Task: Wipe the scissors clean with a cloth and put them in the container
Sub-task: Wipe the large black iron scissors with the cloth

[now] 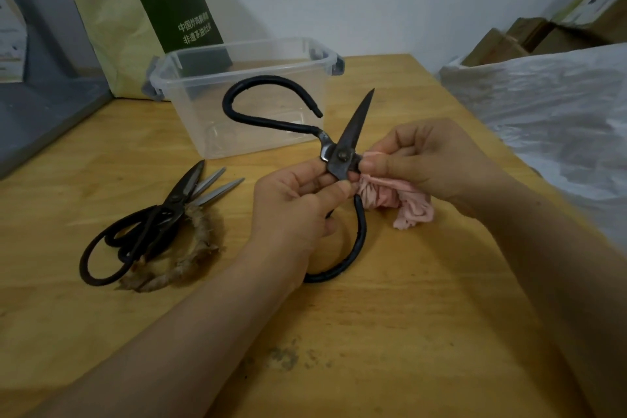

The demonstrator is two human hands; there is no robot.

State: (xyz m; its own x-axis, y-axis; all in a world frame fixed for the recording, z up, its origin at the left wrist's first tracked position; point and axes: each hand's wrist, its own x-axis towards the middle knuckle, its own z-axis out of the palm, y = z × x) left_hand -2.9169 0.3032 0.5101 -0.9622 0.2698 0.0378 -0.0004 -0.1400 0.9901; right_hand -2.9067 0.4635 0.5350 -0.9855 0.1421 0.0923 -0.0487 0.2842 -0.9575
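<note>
scissors [342, 149] dull dark metal | container [244, 102] clear plastic | table [390, 299] wood

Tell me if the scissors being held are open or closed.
Open: the held scissors have loops spread wide apart, one blade pointing up, the other hidden in the pink cloth.
</note>
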